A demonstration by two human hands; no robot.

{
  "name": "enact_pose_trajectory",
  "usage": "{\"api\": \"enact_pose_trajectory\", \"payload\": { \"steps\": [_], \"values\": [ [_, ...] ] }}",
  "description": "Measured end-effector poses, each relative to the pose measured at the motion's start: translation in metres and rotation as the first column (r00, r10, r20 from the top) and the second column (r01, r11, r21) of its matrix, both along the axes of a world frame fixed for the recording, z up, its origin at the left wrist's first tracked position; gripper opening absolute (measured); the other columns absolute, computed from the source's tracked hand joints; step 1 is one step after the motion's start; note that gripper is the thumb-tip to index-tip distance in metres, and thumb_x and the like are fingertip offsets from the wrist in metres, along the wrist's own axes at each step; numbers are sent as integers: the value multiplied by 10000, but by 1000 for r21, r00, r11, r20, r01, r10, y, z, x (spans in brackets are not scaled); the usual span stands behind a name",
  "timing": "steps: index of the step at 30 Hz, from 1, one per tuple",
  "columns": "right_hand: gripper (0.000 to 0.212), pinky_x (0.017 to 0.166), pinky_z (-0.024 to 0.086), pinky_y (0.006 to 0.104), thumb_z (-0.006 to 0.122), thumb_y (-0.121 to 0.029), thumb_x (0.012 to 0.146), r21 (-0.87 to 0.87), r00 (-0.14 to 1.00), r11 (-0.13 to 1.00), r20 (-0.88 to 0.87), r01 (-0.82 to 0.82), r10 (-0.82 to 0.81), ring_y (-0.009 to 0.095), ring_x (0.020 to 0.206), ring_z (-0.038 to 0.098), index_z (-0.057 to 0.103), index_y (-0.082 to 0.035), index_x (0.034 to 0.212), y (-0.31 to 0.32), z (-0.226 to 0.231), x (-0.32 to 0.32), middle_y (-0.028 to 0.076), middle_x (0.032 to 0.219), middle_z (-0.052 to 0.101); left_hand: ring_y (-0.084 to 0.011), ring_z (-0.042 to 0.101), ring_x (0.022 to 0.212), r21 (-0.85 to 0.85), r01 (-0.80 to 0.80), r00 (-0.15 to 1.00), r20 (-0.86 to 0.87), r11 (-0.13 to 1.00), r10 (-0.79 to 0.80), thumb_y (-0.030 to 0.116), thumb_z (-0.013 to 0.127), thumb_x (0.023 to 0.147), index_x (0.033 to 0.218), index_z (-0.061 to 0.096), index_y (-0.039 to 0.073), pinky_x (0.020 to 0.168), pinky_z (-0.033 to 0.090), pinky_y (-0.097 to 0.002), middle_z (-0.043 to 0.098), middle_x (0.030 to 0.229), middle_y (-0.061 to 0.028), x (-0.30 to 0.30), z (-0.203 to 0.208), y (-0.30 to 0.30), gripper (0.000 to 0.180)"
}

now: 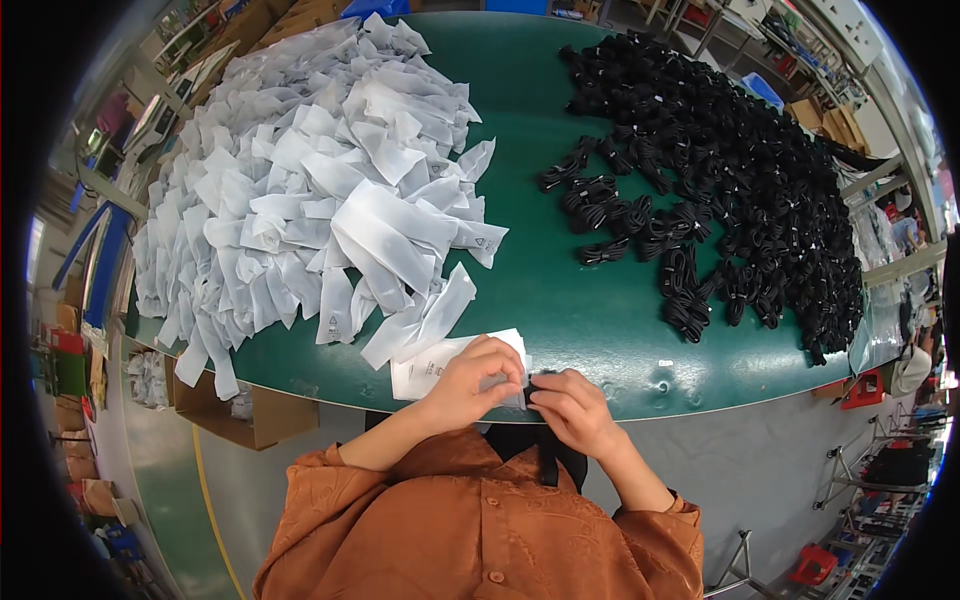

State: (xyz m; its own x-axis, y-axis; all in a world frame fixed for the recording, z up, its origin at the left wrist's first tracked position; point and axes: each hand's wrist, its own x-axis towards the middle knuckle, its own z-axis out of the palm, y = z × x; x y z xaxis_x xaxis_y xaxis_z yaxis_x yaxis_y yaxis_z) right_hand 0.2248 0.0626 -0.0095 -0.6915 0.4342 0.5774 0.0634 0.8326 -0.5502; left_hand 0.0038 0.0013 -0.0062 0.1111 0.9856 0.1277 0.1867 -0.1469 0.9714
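Observation:
My left hand (478, 380) grips a white frosted plastic bag (430, 365) that lies at the near edge of the green table (560, 290). My right hand (575, 405) pinches a black coiled cable (540, 382) at the bag's right end, where both hands meet. Most of the cable is hidden behind my fingers. A black strap hangs below my hands over my orange shirt.
A large heap of white plastic bags (310, 190) covers the table's left half. A big pile of black coiled cable bundles (730, 190) fills the right half. A cardboard box (245, 410) sits under the table's left edge. Red stools (865, 388) stand at the right.

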Motion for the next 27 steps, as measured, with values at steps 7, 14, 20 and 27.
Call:
{"api": "enact_pose_trajectory", "payload": {
  "steps": [7,14,20,27],
  "values": [
    [407,710,527,264,768,55,826,-465,973,865,-33,187,-227,146,860,624,498,-18,1121,-18,5,-10,160,1143,605,-221,556,1036,113,1,993,-120,994,13,79,748,839,859,642,75,928,437,-339,624,1105,-41,-3,23,11,108],
    [98,675,474,298,658,32,887,-259,922,923,-187,286,-338,139,764,547,615,-5,967,15,37,-27,110,966,596,-83,541,996,-52,-59,879,470,997,77,140,627,1000,995,631,63,903,434,-232,605,1167,-12,-43,39,43,78],
    [274,675,503,394,616,-195,1003,-84,691,698,272,711,-670,268,742,609,660,-141,1268,115,3,-18,113,883,584,-171,584,1070,416,-684,705,165,600,690,59,612,972,1180,636,33,968,452,-321,629,1220,-69,-98,70,72,211],
    [151,670,519,466,636,-201,970,134,584,665,374,735,-721,349,807,621,671,-170,1114,125,-18,-20,146,916,561,-311,598,976,338,1,887,-435,941,155,129,777,821,1052,654,44,848,493,-391,605,1062,-107,-10,-3,-1,276]
  ]
}}
